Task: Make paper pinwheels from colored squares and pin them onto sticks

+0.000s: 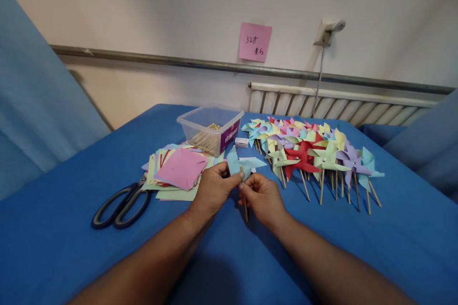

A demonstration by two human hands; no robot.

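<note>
A light blue paper pinwheel (255,162) is between my two hands, its back turned toward me and its wooden stick (246,210) pointing down. My left hand (213,188) pinches the pinwheel's middle, with the thumb near the top of the stick. Close beside it, the fingers of my right hand (264,199) are closed around the upper stick, just under the paper. How the stick joins the paper is hidden by my fingers. A small white box (241,142) lies just beyond the pinwheel.
On the blue-covered table (286,248), many-coloured finished pinwheels (302,155) lie in rows at right. A clear plastic tub (200,124) holds wooden sticks (209,138). At left are stacked paper squares (182,168) and dark-handled scissors (123,206). A radiator (307,100) stands behind.
</note>
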